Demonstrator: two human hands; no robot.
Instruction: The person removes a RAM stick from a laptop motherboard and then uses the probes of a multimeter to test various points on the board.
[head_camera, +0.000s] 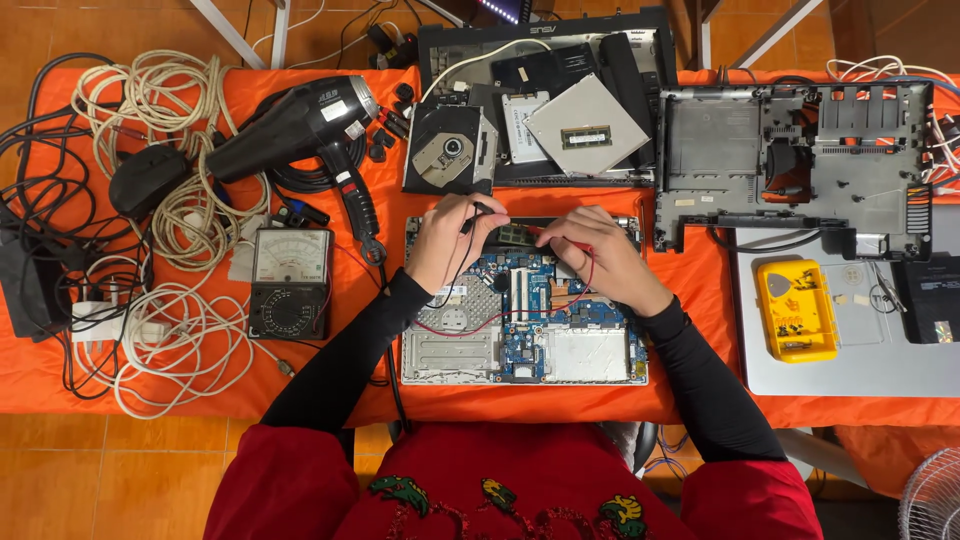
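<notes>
Probing an opened laptop base (525, 345), the person works with both hands over its exposed blue circuit board (530, 295). The left hand (447, 243) has its fingers pressed together around a black test probe (478, 212), the tip aimed at the far edge of the board. The right hand (598, 255) pinches a red test probe (545, 235) between thumb and forefinger; the exact contact point appears to lie near the memory slot, though the fingers hide it. A red lead (470, 327) trails from the hands across the board, and a black lead (392, 370) runs off the near edge of the table. The laptop base lies at the centre of an orange cloth (350, 400), near the person's body. To its left stands an analog multimeter (289, 282), and beyond that a black heat gun (300, 130) lies among coils of white cable (190, 330). At the far side rest an optical drive (448, 150), a silver drive cover (588, 125) and a dark laptop shell (640, 40). To the right lie a stripped grey chassis (800, 165) and a yellow parts tray (796, 310), well apart from the hands.
</notes>
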